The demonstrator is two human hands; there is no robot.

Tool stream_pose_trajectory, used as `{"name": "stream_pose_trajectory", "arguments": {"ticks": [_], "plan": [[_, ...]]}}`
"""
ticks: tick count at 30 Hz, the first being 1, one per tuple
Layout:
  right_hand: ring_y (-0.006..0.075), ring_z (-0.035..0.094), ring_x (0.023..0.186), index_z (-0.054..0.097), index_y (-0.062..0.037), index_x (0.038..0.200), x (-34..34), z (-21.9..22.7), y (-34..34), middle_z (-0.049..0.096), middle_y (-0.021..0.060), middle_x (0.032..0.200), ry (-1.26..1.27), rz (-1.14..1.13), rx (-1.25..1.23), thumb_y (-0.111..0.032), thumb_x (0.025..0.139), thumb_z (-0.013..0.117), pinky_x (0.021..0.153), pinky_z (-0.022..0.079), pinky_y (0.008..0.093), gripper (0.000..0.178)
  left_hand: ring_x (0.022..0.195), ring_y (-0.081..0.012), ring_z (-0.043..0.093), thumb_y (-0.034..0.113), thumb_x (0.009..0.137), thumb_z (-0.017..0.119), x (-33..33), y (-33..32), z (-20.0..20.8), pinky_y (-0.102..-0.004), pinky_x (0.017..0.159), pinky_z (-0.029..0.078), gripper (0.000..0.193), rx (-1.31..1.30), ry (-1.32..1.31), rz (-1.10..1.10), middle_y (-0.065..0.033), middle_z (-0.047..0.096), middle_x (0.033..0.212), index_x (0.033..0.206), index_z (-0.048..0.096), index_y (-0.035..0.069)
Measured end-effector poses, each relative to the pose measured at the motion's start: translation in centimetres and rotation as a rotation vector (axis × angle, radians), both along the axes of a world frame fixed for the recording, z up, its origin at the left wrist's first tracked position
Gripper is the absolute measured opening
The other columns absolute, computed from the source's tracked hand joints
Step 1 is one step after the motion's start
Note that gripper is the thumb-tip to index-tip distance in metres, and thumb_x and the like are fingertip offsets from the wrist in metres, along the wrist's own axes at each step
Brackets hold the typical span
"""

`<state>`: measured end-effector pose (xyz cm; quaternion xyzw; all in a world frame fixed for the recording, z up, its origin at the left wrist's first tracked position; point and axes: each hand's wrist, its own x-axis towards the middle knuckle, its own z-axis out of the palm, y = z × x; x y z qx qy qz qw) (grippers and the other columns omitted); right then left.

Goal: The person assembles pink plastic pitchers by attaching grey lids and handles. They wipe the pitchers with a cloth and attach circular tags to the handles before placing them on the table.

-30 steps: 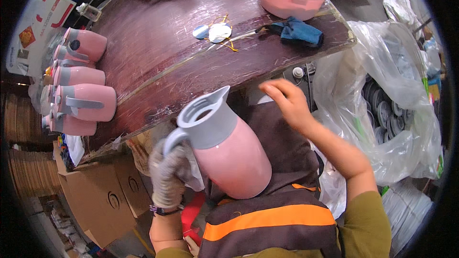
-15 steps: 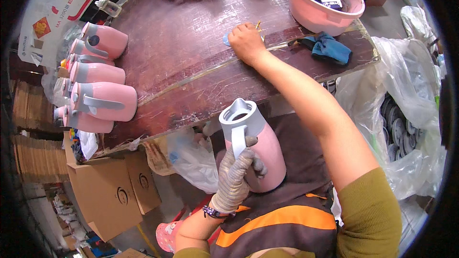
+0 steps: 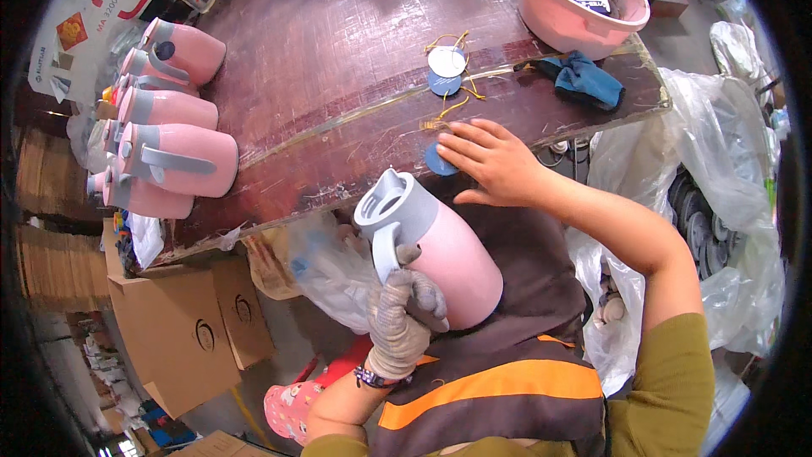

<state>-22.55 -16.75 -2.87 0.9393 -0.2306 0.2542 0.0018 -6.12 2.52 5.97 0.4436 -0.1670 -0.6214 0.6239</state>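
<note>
A pink thermos jug (image 3: 461, 267) with a grey collar and spout leans on my lap, its open mouth facing up and left. Wrapped round its pale grey handle (image 3: 386, 252) are the gloved fingers of my left hand (image 3: 399, 322). My bare right hand (image 3: 495, 162) lies palm down at the table's near edge, fingers stretched out. Its fingertips touch a round blue hang tag (image 3: 439, 159). Farther in lie more round tags with yellow strings, a white one (image 3: 447, 61) and a blue one (image 3: 444, 84).
More pink jugs (image 3: 190, 161) stand along the left end of the dark red table (image 3: 313, 59). A pink basin (image 3: 584, 21) and a blue cloth item (image 3: 584, 80) sit at the right. Below left are cardboard boxes (image 3: 169, 338); grey round parts (image 3: 710, 228) fill a plastic bag at right.
My right hand has drawn back toward me, bringing a blue tag to the table's near edge and uncovering the other tags. The jug has tipped further left in my left hand.
</note>
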Motion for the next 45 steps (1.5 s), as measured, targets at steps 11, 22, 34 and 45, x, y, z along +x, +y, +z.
{"name": "stream_pose_trajectory", "arguments": {"ticks": [11, 22, 34, 45], "plan": [[0.0278, 0.063, 0.067, 0.058, -0.0042, 0.086, -1.7, 4.8, 5.1, 0.063, 0.0129, 0.073, -0.489, -0.348, 1.046, -0.026, 0.095, 0.052, 0.061, 0.048, 0.0384, 0.025, 0.079, -0.0177, 0.065, 0.038, 0.098, 0.048, 1.2, -1.4, -1.0, -0.0302, 0.072, 0.054, 0.045, 0.171, 0.155, -0.163, -0.0086, 0.064, 0.089, 0.122, 0.052, 0.001], [0.0261, 0.064, 0.064, 0.061, -0.0053, 0.084, -0.7, 6.6, 11.0, 0.061, 0.0118, 0.067, -0.295, -0.090, 1.390, -0.030, 0.091, 0.061, 0.057, 0.046, 0.0351, 0.026, 0.088, -0.0096, 0.057, 0.014, 0.086, 0.069, 2.8, -1.0, -2.4, -0.0236, 0.077, 0.049, 0.029, -0.021, -0.818, -0.343, -0.0013, 0.063, 0.097, 0.110, 0.060, 0.001], [0.0110, 0.064, 0.078, 0.065, -0.0014, 0.101, -3.3, 7.5, 10.5, 0.068, 0.0083, 0.094, -0.792, 0.198, 1.899, -0.016, 0.091, 0.062, 0.072, 0.049, 0.0253, 0.018, 0.059, -0.0043, 0.048, 0.014, 0.094, 0.059, 3.5, -0.1, 0.0, -0.0198, 0.051, 0.041, 0.010, -0.070, -0.696, 0.064, -0.0001, 0.058, 0.078, 0.097, 0.055, 0.007], [0.0271, 0.067, 0.088, 0.053, -0.0073, 0.129, 2.0, 10.7, 11.9, 0.066, 0.0138, 0.103, -0.467, 0.073, 0.777, -0.003, 0.083, 0.062, 0.076, 0.053, 0.0337, 0.047, 0.092, -0.0293, 0.059, -0.002, 0.076, 0.069, 3.2, -1.2, 1.6, -0.0365, 0.082, 0.048, 0.019, -0.547, -1.255, -0.053, -0.0120, 0.062, 0.098, 0.093, 0.060, 0.002]]}}
